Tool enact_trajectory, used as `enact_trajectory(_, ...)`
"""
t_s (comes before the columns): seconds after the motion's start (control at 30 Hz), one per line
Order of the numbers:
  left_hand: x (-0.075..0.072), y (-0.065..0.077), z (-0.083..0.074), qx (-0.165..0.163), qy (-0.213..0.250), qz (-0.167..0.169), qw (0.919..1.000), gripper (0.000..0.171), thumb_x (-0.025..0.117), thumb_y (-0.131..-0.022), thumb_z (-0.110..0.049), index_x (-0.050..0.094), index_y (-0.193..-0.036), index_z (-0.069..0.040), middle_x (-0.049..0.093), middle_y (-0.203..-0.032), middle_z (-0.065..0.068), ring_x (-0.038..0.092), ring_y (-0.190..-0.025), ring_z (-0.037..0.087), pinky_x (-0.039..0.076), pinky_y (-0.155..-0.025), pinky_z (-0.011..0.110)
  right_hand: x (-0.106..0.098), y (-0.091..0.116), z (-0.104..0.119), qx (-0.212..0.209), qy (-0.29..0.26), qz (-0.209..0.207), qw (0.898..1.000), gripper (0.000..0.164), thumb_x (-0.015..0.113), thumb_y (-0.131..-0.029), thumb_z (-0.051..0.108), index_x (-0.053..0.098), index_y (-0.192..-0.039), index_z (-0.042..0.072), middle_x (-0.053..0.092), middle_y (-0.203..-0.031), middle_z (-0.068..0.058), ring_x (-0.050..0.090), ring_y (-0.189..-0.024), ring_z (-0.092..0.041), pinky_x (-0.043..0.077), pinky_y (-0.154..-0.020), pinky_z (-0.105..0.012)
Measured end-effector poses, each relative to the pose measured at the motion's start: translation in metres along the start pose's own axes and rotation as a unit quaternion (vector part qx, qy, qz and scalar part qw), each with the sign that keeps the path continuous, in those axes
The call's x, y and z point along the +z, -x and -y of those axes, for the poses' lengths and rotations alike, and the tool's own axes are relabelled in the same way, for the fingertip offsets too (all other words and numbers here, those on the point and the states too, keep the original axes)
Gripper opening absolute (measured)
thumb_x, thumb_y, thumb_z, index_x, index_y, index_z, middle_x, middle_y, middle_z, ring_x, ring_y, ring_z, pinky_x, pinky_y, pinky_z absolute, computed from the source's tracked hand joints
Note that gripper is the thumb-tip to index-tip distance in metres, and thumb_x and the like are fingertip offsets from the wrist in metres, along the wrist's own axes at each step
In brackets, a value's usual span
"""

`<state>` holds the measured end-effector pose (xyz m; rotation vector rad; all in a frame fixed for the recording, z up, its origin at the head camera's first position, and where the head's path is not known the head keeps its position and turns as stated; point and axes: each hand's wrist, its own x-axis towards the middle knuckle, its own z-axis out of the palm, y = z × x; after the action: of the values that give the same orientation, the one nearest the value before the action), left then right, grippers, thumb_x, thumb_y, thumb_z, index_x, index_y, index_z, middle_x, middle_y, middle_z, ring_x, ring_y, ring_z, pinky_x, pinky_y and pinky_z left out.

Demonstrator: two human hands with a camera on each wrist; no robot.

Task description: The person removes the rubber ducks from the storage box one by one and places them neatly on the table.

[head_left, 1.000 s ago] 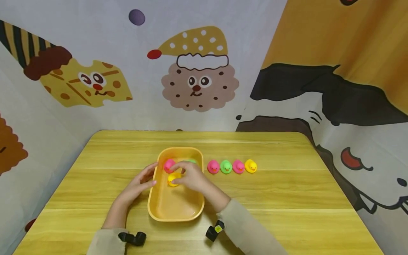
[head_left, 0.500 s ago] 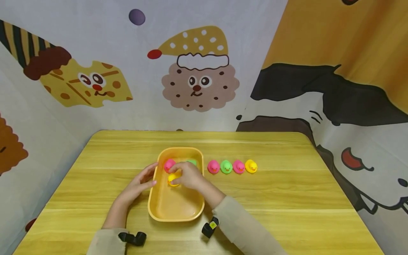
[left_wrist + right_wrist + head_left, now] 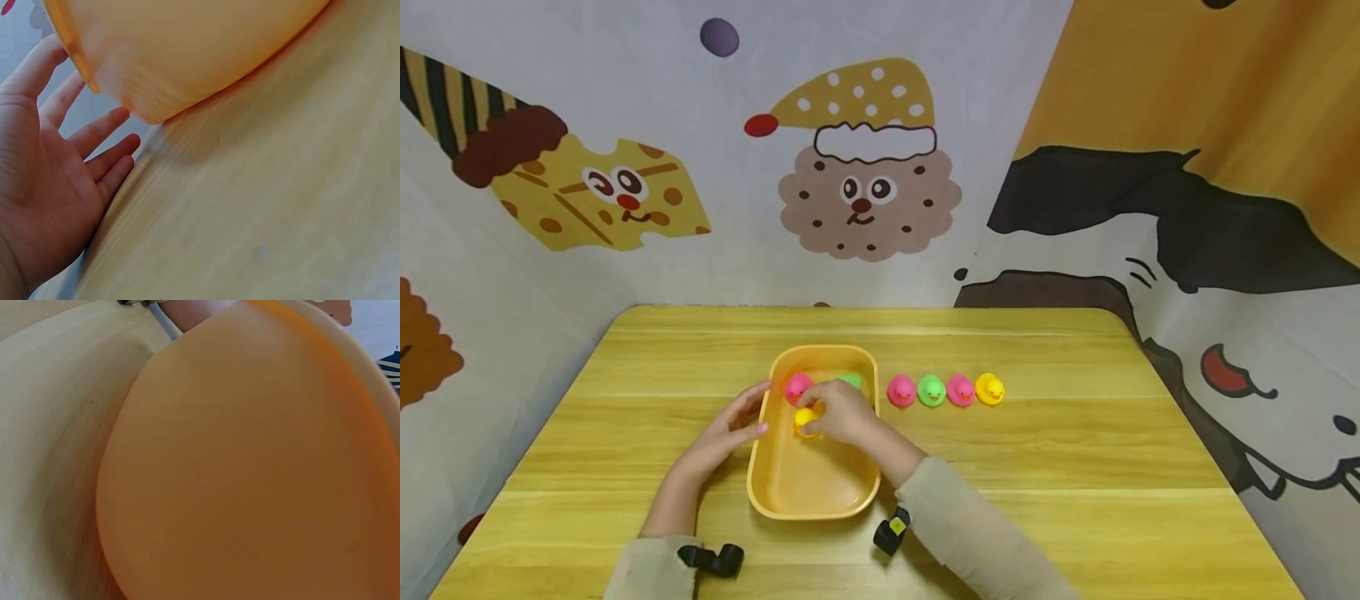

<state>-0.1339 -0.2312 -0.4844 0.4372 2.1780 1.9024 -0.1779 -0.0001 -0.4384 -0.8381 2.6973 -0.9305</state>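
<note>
One pinched duck (image 3: 803, 419): head view only. Tub (image 3: 814, 478): all views.

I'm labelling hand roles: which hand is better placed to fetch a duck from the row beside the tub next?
Right, probably: the right hand reaches over the tub's side nearest the row of ducks, though it must first release its yellow duck. The left hand is at the opposite side.

We've a wood-grain worktop (image 3: 1075, 442) &, behind it, a wht backdrop (image 3: 737, 275) w/ cartoon prints: cheese (image 3: 606, 200) on L, cookie (image 3: 868, 217) in dotted hat (image 3: 861, 96) nr ctr, blk/wht animal (image 3: 1240, 250) on R.
</note>
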Motion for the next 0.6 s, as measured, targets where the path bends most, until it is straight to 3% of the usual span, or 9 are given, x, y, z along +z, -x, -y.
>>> enact_trajectory(0.27, -0.0004, -0.0005, -0.0001, 0.000, -0.002, -0.002, 1.0000, 0.062, 0.055, -0.095, -0.006, 0.028, -0.151, -0.010, 0.030, -0.151, 0.019, 0.030, -0.133, 0.039, 0.029, -0.101, 0.050, -0.0012, 0.0000, 0.0004, 0.003, 0.005, 0.005, 1.000, 0.029, 0.084, -0.074, 0.020, 0.074, -0.101, 0.016, 0.066, -0.091, 0.010, 0.059, -0.090, -0.011, 0.044, -0.081, -0.024)
enact_trajectory(0.6, -0.0003, -0.0003, 0.0001, 0.003, 0.000, 0.001, 1.0000, 0.062, 0.056, -0.095, -0.005, 0.028, -0.150, -0.010, 0.029, -0.151, 0.020, 0.030, -0.133, 0.040, 0.030, -0.100, 0.049, -0.0031, 0.0022, 0.0013, -0.004, -0.033, -0.008, 0.999, 0.028, 0.082, -0.075, 0.015, 0.074, -0.102, 0.015, 0.068, -0.098, 0.008, 0.059, -0.099, -0.010, 0.044, -0.089, -0.027)
